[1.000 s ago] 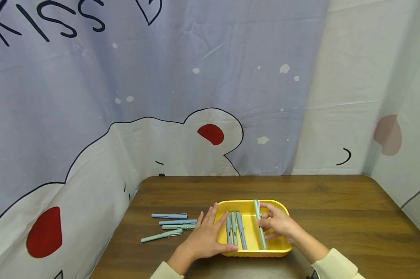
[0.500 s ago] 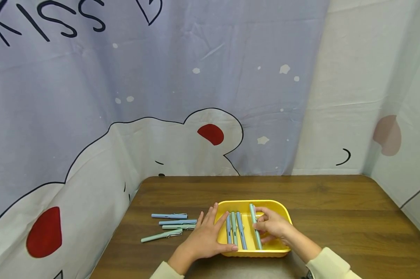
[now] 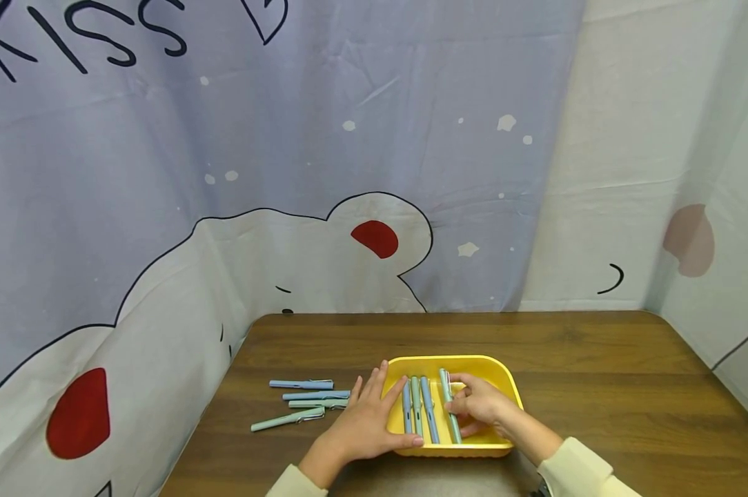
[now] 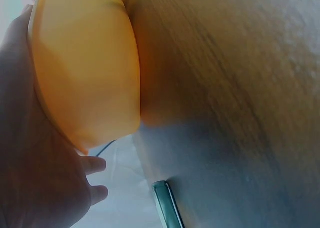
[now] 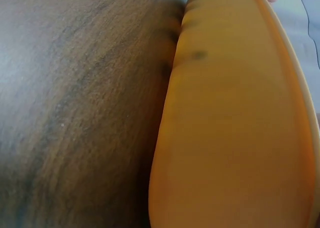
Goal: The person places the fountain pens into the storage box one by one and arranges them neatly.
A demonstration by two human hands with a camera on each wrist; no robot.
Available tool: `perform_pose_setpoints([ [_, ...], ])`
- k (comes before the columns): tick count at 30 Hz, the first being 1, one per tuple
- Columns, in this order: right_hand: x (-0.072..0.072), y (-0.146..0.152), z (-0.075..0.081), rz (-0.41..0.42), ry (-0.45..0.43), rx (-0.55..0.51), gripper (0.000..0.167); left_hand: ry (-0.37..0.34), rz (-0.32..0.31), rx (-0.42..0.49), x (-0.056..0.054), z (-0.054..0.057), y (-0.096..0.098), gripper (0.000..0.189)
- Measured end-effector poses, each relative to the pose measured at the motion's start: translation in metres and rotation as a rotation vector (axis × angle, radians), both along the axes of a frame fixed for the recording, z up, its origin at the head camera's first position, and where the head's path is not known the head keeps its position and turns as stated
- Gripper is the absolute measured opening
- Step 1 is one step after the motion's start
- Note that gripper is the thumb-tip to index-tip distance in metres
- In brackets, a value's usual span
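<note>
In the head view a yellow tray (image 3: 486, 451) stands on the table, with two blue pens and a green pen (image 3: 417, 407) side by side in its left half. My right hand (image 3: 482, 406) pinches a pale green pen (image 3: 446, 393) inside the tray, just right of that row and slightly tilted. My left hand (image 3: 368, 421) rests with spread fingers on the tray's left rim, its thumb along the front edge. The left wrist view shows this hand (image 4: 45, 173) against the tray's outer wall (image 4: 90, 73). Only the tray wall (image 5: 235, 113) fills the right wrist view; the right hand's grip is hidden there.
Left of the tray, several blue and green pens lie on the wooden table (image 3: 597, 386), among them a green pen (image 3: 287, 420) nearest the front. A printed curtain (image 3: 374, 138) hangs behind the table's back edge.
My right hand has moved left inside the tray, bringing the pale green pen closer to the row and a little lower. The left hand has stayed in place.
</note>
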State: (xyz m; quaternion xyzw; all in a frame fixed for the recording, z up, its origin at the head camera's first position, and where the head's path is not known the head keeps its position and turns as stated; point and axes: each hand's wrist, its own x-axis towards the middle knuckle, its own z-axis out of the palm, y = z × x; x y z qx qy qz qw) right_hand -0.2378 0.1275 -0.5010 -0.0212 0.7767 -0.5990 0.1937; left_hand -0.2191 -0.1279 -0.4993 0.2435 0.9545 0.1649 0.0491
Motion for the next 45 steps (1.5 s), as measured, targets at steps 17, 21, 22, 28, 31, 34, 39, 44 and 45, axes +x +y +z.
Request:
perform_pose_setpoints([
  [17, -0.001, -0.012, 0.002, -0.027, -0.019, 0.083, 0.062, 0.02, -0.008, -0.001, 0.0, -0.001, 0.0, 0.103],
  [21, -0.001, -0.018, 0.003, -0.06, -0.01, 0.118, 0.062, 0.014, -0.006, 0.001, 0.0, -0.001, 0.0, 0.103],
  [22, -0.001, -0.019, 0.003, -0.066, -0.007, 0.13, 0.061, 0.013, -0.006, 0.003, 0.0, -0.001, 0.0, 0.103],
  [28, -0.001, -0.025, 0.003, -0.071, 0.017, 0.2, 0.058, 0.016, -0.004, 0.004, 0.0, 0.0, 0.0, 0.103],
  [31, -0.001, -0.027, 0.004, -0.073, 0.032, 0.236, 0.058, 0.019, -0.005, 0.005, 0.001, 0.0, 0.0, 0.103],
  [34, -0.001, -0.03, 0.006, -0.077, 0.041, 0.253, 0.06, 0.022, -0.007, 0.006, 0.001, 0.0, 0.0, 0.103],
  [39, 0.0, -0.033, 0.007, -0.076, 0.057, 0.265, 0.062, 0.018, -0.005, 0.005, 0.001, 0.0, -0.001, 0.104],
  [44, 0.0, -0.034, 0.007, -0.053, 0.074, 0.275, 0.064, 0.016, -0.007, 0.004, 0.001, -0.001, -0.001, 0.104],
  [45, 0.0, -0.034, 0.006, -0.052, 0.075, 0.276, 0.065, 0.016, -0.008, 0.003, 0.001, -0.001, -0.001, 0.104],
])
